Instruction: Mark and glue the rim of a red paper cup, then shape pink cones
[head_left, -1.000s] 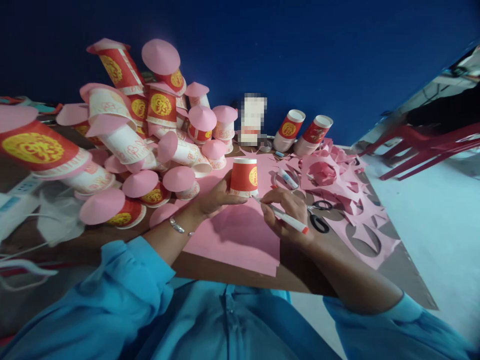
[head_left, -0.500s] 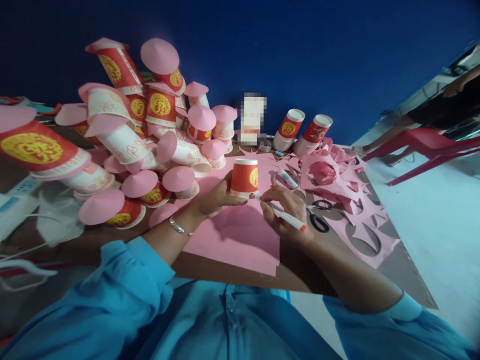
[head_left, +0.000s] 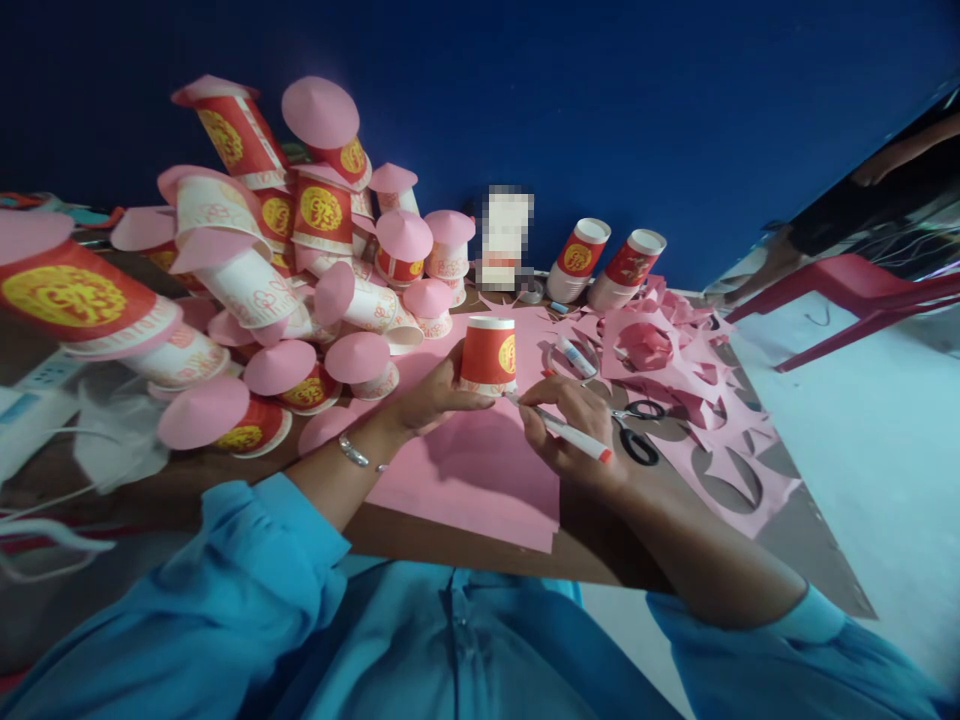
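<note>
My left hand is closed around the left side and lower edge of a red and white paper cup that stands upside down, its yellow emblem facing right. The far fingers are hidden behind the cup. In my right hand is a white marker with a red end; its tip meets the cup's lower right edge. Beneath both hands lie pink paper sheets. Black-handled scissors rest just right of my right hand.
Paper cups with pink cone tops are piled at left. Two stacks of cups lean by the blue wall. Pink paper scraps and a glue stick lie at right. Beyond the table are a red stool and a person's leg.
My hands, the cup and the marker stay almost in place. At the far right, the other person's arm and leg have shifted.
</note>
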